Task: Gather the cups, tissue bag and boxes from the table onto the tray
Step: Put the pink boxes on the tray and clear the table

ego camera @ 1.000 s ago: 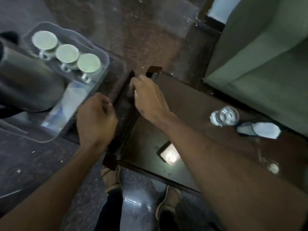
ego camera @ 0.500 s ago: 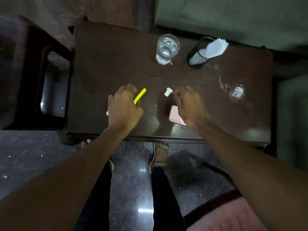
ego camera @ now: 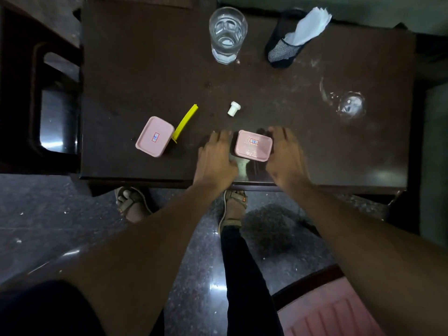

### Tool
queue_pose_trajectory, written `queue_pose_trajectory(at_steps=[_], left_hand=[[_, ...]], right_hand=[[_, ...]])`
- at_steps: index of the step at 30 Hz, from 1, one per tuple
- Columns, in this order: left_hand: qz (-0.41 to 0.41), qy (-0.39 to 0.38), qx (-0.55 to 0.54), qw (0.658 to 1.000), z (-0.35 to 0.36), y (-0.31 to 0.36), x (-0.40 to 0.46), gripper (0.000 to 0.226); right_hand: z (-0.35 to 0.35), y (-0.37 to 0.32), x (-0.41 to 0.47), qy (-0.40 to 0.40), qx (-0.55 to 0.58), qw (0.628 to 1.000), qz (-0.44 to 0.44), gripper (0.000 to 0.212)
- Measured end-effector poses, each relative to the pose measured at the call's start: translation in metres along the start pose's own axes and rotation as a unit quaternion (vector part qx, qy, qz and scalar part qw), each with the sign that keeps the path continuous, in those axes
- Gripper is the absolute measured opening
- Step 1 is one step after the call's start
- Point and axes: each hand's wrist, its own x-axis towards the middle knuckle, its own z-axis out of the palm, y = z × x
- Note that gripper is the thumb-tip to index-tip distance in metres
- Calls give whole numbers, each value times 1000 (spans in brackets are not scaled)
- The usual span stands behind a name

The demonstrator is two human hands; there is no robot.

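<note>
Our dark counter (ego camera: 145, 57) carries everything. Our left hand (ego camera: 215, 161) and right hand (ego camera: 286, 158) flank one pink box (ego camera: 253, 149) near the front edge, fingers straight and relaxed against its sides. A second box (ego camera: 154, 136) lies left, touching a yellow strip (ego camera: 185, 122). The tissue bag (ego camera: 291, 42) sits beside a glass (ego camera: 228, 35) at the far edge.

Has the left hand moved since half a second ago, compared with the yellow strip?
Yes. The left hand was beside the yellow strip and now lies to its right, next to the pink box.
</note>
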Motion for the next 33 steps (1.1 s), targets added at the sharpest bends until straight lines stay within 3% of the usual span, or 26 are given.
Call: queue_pose_trajectory(at_steps=[5,10,16,24,29,33], left_hand=[[-38,-14,-86,995,9,28,4,67],[-61,75,-152,984,-43,27,9,59],[-63,216,-192,955,-172,-17,17,60],[-90,361,-247,895,-330,-110,10,56],[-135,443,-273,843,-386,-187,-8,59],[-195,490,-281,802,-392,-243,-33,60]], right_hand=[[11,0,-2,3,45,999,29,68],[-4,-52,17,61,99,993,-12,69],[-35,-193,59,103,133,969,-181,60],[-36,-406,96,92,129,943,-293,57],[0,-519,93,64,131,925,-351,52],[38,-575,72,10,100,894,-437,44]])
